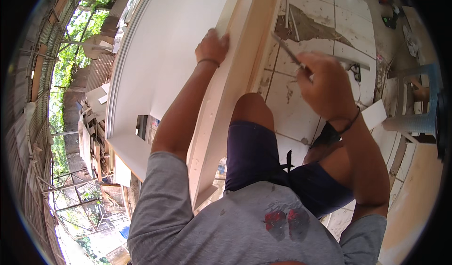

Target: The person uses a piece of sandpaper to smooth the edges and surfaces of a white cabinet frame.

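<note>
My left hand (213,47) is curled at the edge of a large white panel (162,53), beside a long pale wooden board (243,48). Its fingertips are blurred, and I cannot make out what is pinched in them. Off to the right, my right hand (326,83) is closed around a slim, dark, rod-like tool (287,49) whose exact kind does not show. The tool slants up and left toward the board, apart from it. A rectangular cut-out (142,126) opens in the panel's near part.
Dirty white tiles (292,102) cover the floor, with a broken grey patch (313,24). A blue plastic stool (410,123) stands at the right, near a pale wooden surface (409,194). Scrap wood (92,145) is piled beyond the panel at left.
</note>
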Action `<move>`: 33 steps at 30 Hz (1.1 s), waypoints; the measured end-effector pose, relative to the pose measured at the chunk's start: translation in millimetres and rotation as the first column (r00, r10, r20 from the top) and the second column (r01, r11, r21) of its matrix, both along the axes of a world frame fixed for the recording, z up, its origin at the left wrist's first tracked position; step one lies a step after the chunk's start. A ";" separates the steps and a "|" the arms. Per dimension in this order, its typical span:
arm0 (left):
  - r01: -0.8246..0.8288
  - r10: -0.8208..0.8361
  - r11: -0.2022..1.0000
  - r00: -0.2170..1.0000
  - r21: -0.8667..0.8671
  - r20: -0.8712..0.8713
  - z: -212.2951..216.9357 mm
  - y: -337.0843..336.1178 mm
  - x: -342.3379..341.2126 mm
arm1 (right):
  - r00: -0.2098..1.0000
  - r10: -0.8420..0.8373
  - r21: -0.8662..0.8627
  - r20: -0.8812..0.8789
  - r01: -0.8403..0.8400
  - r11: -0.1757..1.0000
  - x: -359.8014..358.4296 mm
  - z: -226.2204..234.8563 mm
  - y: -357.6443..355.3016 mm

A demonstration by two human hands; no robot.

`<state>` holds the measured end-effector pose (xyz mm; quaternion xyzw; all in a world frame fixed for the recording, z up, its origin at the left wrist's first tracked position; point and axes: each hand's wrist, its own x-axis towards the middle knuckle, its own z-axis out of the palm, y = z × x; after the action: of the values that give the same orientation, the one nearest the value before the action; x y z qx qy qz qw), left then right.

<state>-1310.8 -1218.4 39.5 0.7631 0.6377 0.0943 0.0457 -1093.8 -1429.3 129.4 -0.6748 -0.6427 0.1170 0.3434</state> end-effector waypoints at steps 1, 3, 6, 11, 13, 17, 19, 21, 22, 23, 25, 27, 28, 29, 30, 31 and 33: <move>-0.010 0.010 1.000 1.000 -0.022 -0.018 -0.8 -1.1 -0.4 | 1.000 0.006 0.009 0.014 -0.006 1.000 5.7 -1.0 0.9; -0.051 0.049 0.998 0.998 -0.038 -0.030 0.3 -5.1 -2.2 | 0.994 0.110 -0.069 0.013 -0.109 0.992 12.0 -7.6 6.0; -0.066 0.064 0.997 0.996 -0.045 -0.061 9.2 -9.9 8.6 | 0.972 0.237 -0.158 -0.006 -0.235 0.959 28.2 -13.7 18.8; -0.075 0.075 0.997 0.996 0.001 -0.056 0.1 -7.1 0.0 | 0.923 0.377 -0.198 -0.078 -0.385 0.901 63.3 -36.6 51.5; -0.105 0.104 0.995 0.993 -0.006 -0.049 -0.1 -12.1 0.5 | 0.896 0.428 -0.189 -0.121 -0.444 0.876 79.3 -51.9 63.3; -0.120 0.118 0.992 0.992 -0.048 -0.044 3.1 -18.5 -0.7 | 0.881 0.387 -0.087 -0.272 -0.422 0.902 117.5 -85.5 88.4; -0.134 0.133 0.991 0.990 -0.027 -0.046 -0.5 -23.7 -7.7 | 0.874 0.370 -0.081 -0.315 -0.413 0.907 137.1 -94.6 99.5; -0.094 0.098 0.994 0.991 -0.049 0.096 -2.1 -32.0 -12.6 | 0.920 0.207 -0.317 -0.331 -0.315 0.895 155.1 -101.2 109.4; -0.115 0.136 0.984 0.978 -0.135 0.159 5.2 -33.8 -10.0 | 0.919 0.228 -0.315 -0.322 -0.331 0.890 159.0 -107.2 114.3; -0.131 0.152 0.983 0.974 -0.132 0.167 4.5 -35.9 -12.1 | 0.899 0.192 -0.293 -0.393 -0.321 0.900 159.9 -115.7 119.3; -0.092 0.114 0.988 0.976 -0.121 0.186 2.4 -38.5 -18.1 | 0.871 0.166 -0.273 -0.463 -0.318 0.908 150.2 -122.0 127.9; -0.037 0.047 0.998 0.980 -0.052 0.192 -2.2 -30.4 -19.0 | 0.791 0.152 -0.153 -0.592 -0.295 0.943 137.0 -120.8 136.2; -0.061 0.078 0.994 0.979 -0.095 0.189 2.6 -28.7 -14.1 | 0.752 0.110 -0.187 -0.649 -0.299 0.936 133.3 -123.2 139.7; -0.080 0.105 0.987 0.978 -0.138 0.182 7.7 -27.6 -11.1 | 0.759 0.091 -0.189 -0.644 -0.274 0.943 124.6 -123.3 146.1; -0.077 0.100 0.988 0.979 -0.131 0.180 6.6 -25.2 -12.4 | 0.773 0.127 -0.151 -0.621 -0.276 0.949 114.9 -122.4 157.5; -0.079 0.103 0.988 0.978 -0.136 0.181 1.3 -28.1 -16.1 | 0.789 0.158 -0.126 -0.594 -0.285 0.950 105.7 -122.1 167.5; -0.081 0.132 0.979 0.952 -0.190 0.276 9.4 -28.9 -9.4 | 0.843 0.173 -0.123 -0.510 -0.270 0.955 96.2 -110.2 198.3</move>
<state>-1320.2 -1247.3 48.9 0.6986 0.6705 0.1497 0.2000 -997.6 -1231.0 19.2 -0.5730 -0.5932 0.3851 0.4141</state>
